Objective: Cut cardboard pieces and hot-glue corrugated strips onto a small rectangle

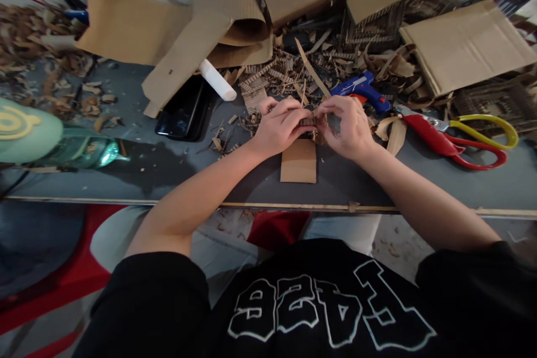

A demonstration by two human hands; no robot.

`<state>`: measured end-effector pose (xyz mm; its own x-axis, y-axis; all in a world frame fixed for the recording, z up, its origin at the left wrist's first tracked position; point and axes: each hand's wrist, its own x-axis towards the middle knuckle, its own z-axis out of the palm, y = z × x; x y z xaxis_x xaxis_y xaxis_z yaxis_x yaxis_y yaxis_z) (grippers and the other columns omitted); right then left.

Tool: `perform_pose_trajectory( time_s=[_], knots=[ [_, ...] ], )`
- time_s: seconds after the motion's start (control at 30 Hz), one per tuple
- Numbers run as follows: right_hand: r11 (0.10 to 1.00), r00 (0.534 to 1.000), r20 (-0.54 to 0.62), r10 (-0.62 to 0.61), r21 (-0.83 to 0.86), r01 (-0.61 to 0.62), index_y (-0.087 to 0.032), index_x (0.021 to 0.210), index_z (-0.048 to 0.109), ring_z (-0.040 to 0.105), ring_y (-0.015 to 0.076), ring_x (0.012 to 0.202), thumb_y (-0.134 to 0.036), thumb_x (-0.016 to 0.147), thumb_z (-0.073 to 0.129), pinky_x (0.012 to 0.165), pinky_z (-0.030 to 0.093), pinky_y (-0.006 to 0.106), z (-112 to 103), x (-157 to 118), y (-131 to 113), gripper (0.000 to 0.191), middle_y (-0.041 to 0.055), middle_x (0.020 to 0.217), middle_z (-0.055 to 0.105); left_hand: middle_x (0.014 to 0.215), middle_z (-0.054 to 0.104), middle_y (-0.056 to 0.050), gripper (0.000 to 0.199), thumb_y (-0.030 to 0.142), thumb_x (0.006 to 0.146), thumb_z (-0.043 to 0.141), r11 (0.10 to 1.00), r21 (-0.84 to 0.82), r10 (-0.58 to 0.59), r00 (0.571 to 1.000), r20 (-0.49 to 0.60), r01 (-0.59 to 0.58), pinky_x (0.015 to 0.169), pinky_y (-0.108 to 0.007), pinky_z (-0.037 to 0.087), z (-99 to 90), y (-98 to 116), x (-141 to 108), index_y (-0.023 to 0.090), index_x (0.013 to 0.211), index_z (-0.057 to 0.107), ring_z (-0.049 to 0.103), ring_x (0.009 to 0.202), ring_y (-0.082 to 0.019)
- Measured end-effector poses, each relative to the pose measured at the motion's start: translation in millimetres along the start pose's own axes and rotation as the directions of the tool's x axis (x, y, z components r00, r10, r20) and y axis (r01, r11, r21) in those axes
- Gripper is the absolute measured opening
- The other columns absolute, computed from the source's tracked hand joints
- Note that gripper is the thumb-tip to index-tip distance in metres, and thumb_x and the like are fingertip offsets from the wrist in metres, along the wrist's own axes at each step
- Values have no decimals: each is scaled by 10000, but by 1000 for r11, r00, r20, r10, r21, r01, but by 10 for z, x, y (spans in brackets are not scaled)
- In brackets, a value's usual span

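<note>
Both my hands meet at the middle of the grey table, over the far end of a flat cardboard rectangle (298, 163). My left hand (282, 126) is closed, its fingertips pinching one side of a small cardboard piece (315, 122). On the other side, my right hand (346, 126) pinches the same small piece between thumb and fingers. Fingers cover most of that piece, so its shape is unclear. Just beyond my right hand lies a blue glue gun (363, 89). Corrugated strips and scraps (274, 75) spread behind my hands.
Red and yellow-handled scissors (474, 140) lie right of my right forearm. At left are a green bottle (79, 148), a dark phone-like object (184, 112) and a white cylinder (218, 79). Large cardboard sheets (470, 45) and a cardboard roll (229, 3) stand at the back.
</note>
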<state>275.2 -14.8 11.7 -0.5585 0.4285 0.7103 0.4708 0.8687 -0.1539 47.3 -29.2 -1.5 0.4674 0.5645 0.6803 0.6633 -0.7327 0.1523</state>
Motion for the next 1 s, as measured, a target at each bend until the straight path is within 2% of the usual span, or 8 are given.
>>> perform_pose_trajectory(
  time_s=[0.2,0.33,0.5,0.57,0.77,0.93,1.0],
  knots=[
    [1000,1000,-23,9,-8,-9,-233,1303,407,648,219,907,-221,929,476,846,531,424,0,3,-18,381,57,1026,673,1041,724,-78,408,557,1016,467,1000,17,9,1000,7,-9,919,-371,467,-18,-3,9,213,1157,634,682,1079,-226],
    [999,1000,15,24,-22,-24,-228,1262,437,650,229,925,-171,879,473,892,519,439,4,18,-28,389,53,1000,680,1052,728,-82,408,558,1015,468,1000,22,2,1000,8,-2,933,-389,436,-8,3,1,216,1146,647,688,1061,-229],
    [999,999,5,35,-20,-35,-215,1215,473,646,215,881,-128,843,485,850,525,405,-10,50,-62,382,48,963,681,1074,732,-82,380,538,1010,495,1000,-4,3,1000,22,-3,932,-402,395,25,-12,-17,231,1169,653,683,1072,-242],
    [999,999,14,33,-4,-33,-214,1215,483,650,215,890,-108,832,466,876,522,413,-11,48,-62,398,42,941,681,1069,735,-83,379,535,1011,497,1000,9,10,1000,26,-10,926,-401,396,33,-14,-19,233,1174,658,683,1066,-242],
    [998,999,2,45,-43,-45,-210,1315,471,665,231,929,-198,915,444,919,532,450,-3,3,-16,400,66,1016,691,1057,741,-91,375,536,1011,498,999,45,-2,1000,3,2,914,-409,419,28,-4,-15,232,1141,676,687,1037,-240],
    [995,988,133,77,-70,-68,-235,1273,540,671,246,991,-249,979,402,966,517,479,-41,24,-29,325,83,1048,708,1049,748,-114,417,543,1021,461,1000,27,-3,999,51,1,924,-416,434,7,-3,-5,206,1158,666,687,1071,-255],
    [994,991,121,66,-92,-55,-238,1272,549,671,246,981,-252,987,396,948,523,476,-57,35,-41,324,80,1030,709,1039,750,-118,410,539,1018,472,1000,10,-16,997,76,15,936,-422,436,-1,-3,1,203,1149,666,687,1076,-258]
  ],
)
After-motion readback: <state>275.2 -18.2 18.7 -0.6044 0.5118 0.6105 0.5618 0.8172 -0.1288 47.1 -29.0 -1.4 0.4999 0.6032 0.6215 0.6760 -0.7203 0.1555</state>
